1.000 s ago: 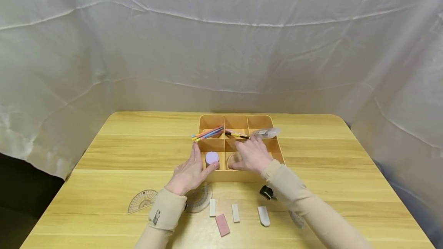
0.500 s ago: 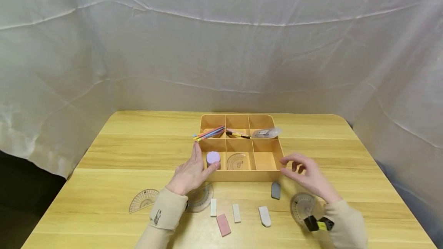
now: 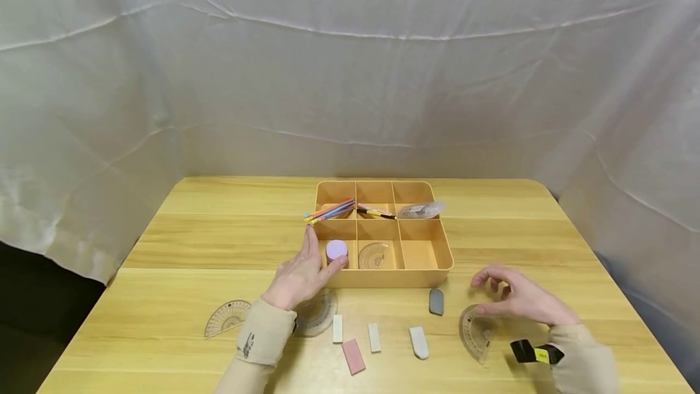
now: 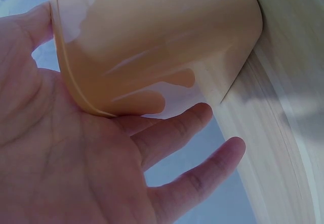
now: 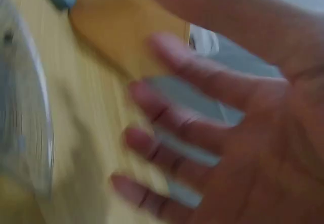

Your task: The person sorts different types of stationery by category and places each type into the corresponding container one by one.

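Note:
My left hand rests at the front-left corner of an orange six-compartment organizer, thumb over the front rim, fingers straight along its left side. In the left wrist view, spread fingertips lie beside the organizer's outer wall. A jar with a lilac lid stands in the front-left compartment, close to the thumb. My right hand, holding nothing, hovers with loosely bent fingers at the upper edge of a clear protractor. The right wrist view shows that protractor beside the blurred, spread fingers.
A clear protractor lies in the front-middle compartment. Colored pencils, pens and a plastic packet fill the back row. In front lie a grey eraser, white erasers, a pink eraser and protractors.
My right hand has left the front-middle compartment, where a protractor now lies, and moved right and toward me over the table. My left hand stays at the organizer's corner.

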Tool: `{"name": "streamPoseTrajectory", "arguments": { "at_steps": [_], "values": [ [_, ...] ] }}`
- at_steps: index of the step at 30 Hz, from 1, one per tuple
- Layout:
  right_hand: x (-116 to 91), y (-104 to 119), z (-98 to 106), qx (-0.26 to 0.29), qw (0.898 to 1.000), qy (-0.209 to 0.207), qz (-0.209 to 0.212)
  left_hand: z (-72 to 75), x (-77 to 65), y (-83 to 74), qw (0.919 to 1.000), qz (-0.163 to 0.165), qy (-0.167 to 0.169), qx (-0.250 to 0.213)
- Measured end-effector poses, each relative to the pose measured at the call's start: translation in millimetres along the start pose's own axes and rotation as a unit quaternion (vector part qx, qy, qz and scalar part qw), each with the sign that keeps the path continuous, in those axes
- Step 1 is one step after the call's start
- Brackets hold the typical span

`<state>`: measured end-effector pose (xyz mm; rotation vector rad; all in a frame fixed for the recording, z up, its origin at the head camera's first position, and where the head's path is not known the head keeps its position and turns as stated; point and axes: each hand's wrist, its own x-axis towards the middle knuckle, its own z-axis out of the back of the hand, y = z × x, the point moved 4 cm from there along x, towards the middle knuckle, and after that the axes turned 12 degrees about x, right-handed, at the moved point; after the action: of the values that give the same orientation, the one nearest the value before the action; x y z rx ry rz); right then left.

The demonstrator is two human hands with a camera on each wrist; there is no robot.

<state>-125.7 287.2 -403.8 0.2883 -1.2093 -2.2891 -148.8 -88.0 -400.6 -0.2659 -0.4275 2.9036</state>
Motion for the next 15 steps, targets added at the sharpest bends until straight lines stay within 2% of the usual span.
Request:
{"name": "streamPoseTrajectory", "arguments": {
  "at_steps": [3,6,11,15],
  "values": [
    [-5.2,-13.2,-2.0,-0.023,0.998,0.033,-0.051,0.7,0.1,0.1,1.0,0.0,-0.004,0.0],
    [-6.6,-20.3,-6.9,-0.057,0.995,0.045,-0.075,0.7,0.0,0.1,1.0,0.0,-0.004,-0.004],
    [-5.3,-23.8,-14.4,-0.121,0.987,0.019,-0.104,-0.6,0.6,0.6,0.9999,-0.009,-0.014,-0.003],
    [0.2,-31.2,-12.6,-0.132,0.984,-0.017,-0.115,-1.0,0.5,1.0,0.9998,-0.012,-0.018,-0.006]
  ]
}}
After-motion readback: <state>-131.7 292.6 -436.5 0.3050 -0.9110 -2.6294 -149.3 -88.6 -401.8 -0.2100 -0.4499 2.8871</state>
